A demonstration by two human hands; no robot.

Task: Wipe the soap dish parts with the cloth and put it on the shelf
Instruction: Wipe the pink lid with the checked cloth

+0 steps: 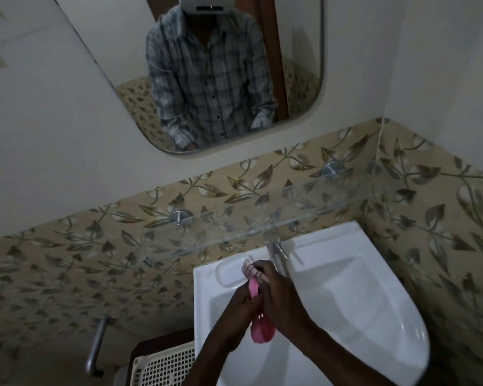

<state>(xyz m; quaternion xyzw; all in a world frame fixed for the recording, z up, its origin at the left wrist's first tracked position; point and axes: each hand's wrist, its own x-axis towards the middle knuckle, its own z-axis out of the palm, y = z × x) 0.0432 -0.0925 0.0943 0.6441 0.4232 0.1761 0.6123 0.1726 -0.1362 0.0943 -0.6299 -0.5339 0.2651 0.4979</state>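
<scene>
Over the white basin (360, 296) both my hands meet around a pink soap dish part (261, 331). My left hand (241, 305) grips the pink part from the left side. My right hand (279, 293) holds a pale checked cloth (251, 270) bunched in its fingers and presses it against the top of the pink part. The lower end of the pink part hangs out below my hands. A clear glass shelf (234, 235) runs along the tiled wall just above the basin.
A chrome tap (278, 253) stands at the basin's back, right behind my hands. Two round metal brackets (180, 217) carry the shelf. A mirror (207, 73) hangs above. A white perforated basket (165, 366) and a metal pipe (96, 346) sit lower left.
</scene>
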